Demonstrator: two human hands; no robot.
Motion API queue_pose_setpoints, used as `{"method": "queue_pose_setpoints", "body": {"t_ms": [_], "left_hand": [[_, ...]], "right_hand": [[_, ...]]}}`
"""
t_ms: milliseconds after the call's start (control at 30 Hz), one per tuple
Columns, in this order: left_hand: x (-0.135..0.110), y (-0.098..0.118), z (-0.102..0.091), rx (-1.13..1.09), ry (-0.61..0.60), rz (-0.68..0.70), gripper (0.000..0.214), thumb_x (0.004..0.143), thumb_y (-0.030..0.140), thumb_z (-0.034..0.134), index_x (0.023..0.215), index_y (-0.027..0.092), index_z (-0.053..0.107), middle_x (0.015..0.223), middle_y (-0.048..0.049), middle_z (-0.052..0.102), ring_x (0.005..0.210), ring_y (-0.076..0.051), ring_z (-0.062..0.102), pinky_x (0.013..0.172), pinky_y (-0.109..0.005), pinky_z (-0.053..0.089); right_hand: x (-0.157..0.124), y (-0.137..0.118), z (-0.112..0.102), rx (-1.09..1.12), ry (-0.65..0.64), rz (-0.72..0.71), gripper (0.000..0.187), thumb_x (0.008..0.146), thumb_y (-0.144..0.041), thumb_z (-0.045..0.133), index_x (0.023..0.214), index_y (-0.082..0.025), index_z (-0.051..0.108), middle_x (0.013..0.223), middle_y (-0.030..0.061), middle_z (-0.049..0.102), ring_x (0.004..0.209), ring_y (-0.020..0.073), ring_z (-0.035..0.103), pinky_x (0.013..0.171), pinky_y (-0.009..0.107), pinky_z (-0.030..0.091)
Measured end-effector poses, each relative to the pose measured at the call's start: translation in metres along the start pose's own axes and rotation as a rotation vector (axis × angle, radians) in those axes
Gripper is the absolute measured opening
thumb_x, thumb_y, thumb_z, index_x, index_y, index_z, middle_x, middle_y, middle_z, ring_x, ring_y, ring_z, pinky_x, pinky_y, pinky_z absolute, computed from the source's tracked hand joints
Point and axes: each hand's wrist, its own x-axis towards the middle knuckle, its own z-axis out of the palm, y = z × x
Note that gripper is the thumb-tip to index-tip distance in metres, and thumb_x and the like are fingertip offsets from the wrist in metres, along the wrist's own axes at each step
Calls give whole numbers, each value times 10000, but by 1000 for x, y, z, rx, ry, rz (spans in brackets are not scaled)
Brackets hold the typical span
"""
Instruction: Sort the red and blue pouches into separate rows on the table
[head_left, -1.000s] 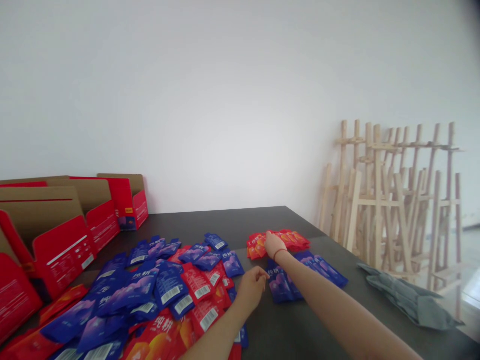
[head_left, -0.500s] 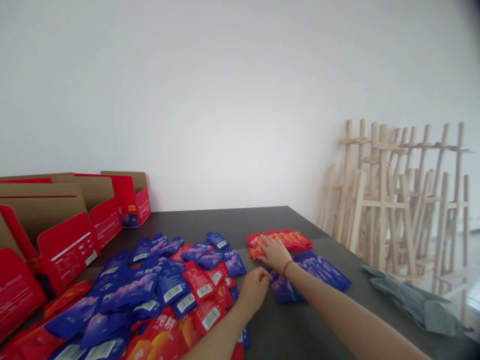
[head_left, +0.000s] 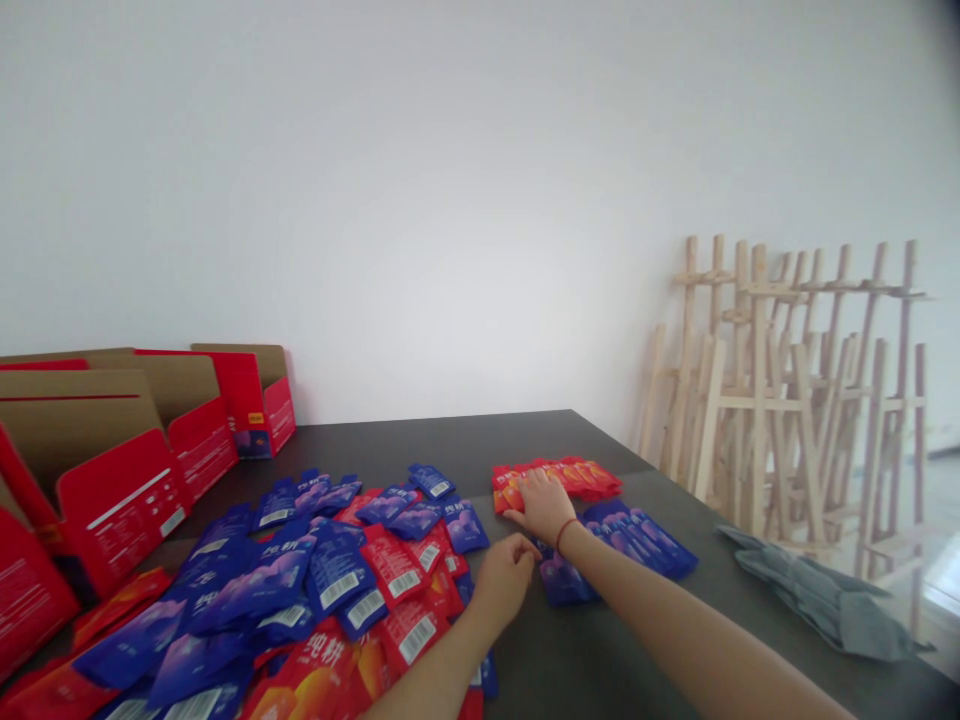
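My right hand [head_left: 541, 506], with a red string round the wrist, lies flat with its fingers stretched over the near end of a row of red packets [head_left: 570, 477] on the dark table [head_left: 480, 440]. Just below that row is a row of blue packets [head_left: 630, 540], partly hidden by my right forearm. My left hand [head_left: 504, 580] hovers with curled fingers between the blue row and a big loose heap of blue and red packets [head_left: 315, 580]. What its fingers hold, if anything, is hidden.
Several open red-and-brown cardboard boxes [head_left: 112, 450] stand along the table's left side. A grey folded bag [head_left: 817, 595] lies at the right edge. Wooden easels [head_left: 787, 400] lean against the white wall beyond the table.
My right hand has drawn back from the far part of the red row to its near end and now lies flat. The left hand has barely shifted.
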Motion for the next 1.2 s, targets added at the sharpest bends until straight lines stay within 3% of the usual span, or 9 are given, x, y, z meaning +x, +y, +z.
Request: {"method": "queue_pose_setpoints", "body": {"t_ms": [100,167,267,367,533,700,800,1000,1200], "left_hand": [[0,0,0,12,-5,9,180,762,119,451,745,171,623,503,49,490,501,-124,446,542,-232,297],[0,0,-1,14,-5,7,176,761,123,458,748,172,626,506,48,494,507,-126,454,546,-231,304],[0,0,-2,9,-12,7,175,759,133,459,755,174,629,508,46,493,511,-131,461,540,-233,307],[0,0,-2,10,-8,21,179,756,135,454,755,177,628,509,44,491,516,-136,463,550,-238,313],[-1,1,-4,4,16,38,175,765,153,451,759,177,624,522,44,483,522,-134,448,552,-240,307],[0,6,-9,-98,104,83,179,786,187,439,779,178,618,540,43,471,534,-133,443,556,-240,325],[0,10,-13,-219,195,112,186,810,229,430,816,181,610,549,46,456,526,-128,425,560,-238,336],[3,12,-17,-367,315,166,153,806,266,459,814,183,587,551,61,388,500,-108,368,492,-220,284],[2,13,-17,-396,316,194,167,816,279,453,810,177,584,511,77,355,464,-99,320,442,-210,230]], "right_hand": [[1,2,4,20,-12,-135,464,925,-428,496,1326,-195,510,1444,122,434,1329,277,350,1071,422,269],[2,4,9,26,-33,-177,382,946,-327,489,1314,-230,519,1441,86,447,1308,233,392,1056,380,310],[4,6,14,15,-40,-147,354,956,-305,493,1288,-186,522,1305,112,558,1154,238,538,945,410,437],[4,6,14,-9,-23,-113,332,935,-347,541,1216,-172,549,1204,89,589,1054,237,585,882,453,486],[3,3,8,-17,-8,-97,299,916,-365,567,1133,-160,588,1163,79,598,1051,238,576,891,462,471],[-5,-3,-3,66,37,-125,341,912,-314,546,1171,-98,591,1258,205,552,1185,324,460,965,469,376],[-27,-14,-9,151,56,-191,341,913,-225,493,1235,-133,558,1342,170,498,1208,289,432,1000,420,339],[-99,-50,-15,327,-1,-339,246,838,-285,572,1044,-164,631,1084,89,619,1013,232,538,891,332,421],[-134,-70,-20,646,-60,-456,502,743,-360,683,1185,-159,555,1210,113,581,1105,266,515,977,382,389]]}}
